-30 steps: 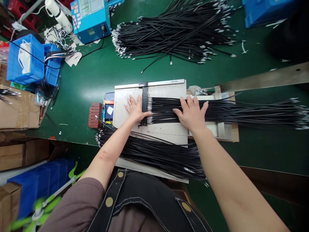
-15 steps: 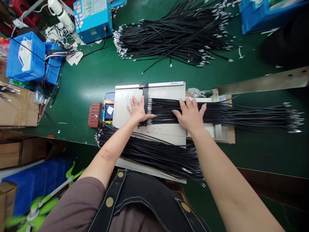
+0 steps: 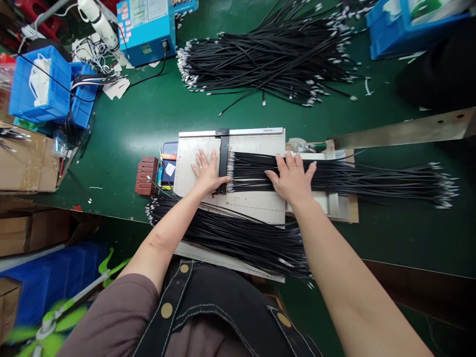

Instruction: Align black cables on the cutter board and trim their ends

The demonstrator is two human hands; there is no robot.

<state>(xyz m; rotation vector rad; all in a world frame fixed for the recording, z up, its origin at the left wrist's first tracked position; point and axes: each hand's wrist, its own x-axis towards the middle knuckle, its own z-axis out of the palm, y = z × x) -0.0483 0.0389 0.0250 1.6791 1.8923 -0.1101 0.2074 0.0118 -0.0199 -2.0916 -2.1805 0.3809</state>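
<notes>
Black cables (image 3: 334,176) lie side by side across a pale paper trimmer board (image 3: 256,208), their silvery left ends lined up along a dark crossbar (image 3: 223,158). My left hand (image 3: 207,174) rests with fingers spread on the board left of the crossbar, its thumb reaching over to the cable ends. Flat on top of the row is my right hand (image 3: 293,181), fingers spread and thumb out to the left. Below my wrists a second bundle of black cables (image 3: 245,240) lies over the near part of the board, partly hidden by my forearms.
A large heap of black cables (image 3: 260,62) lies at the back. Left of the board are a brown slotted block (image 3: 146,176) and a dark blue tray (image 3: 170,171) with pens. Blue bins (image 3: 40,89) and a blue machine (image 3: 147,32) stand back left. A green-bladed fan (image 3: 46,327) is low left.
My left hand has shifted slightly left, its thumb still at the cable ends. My right hand stays spread on the row. The camera view has shifted slightly.
</notes>
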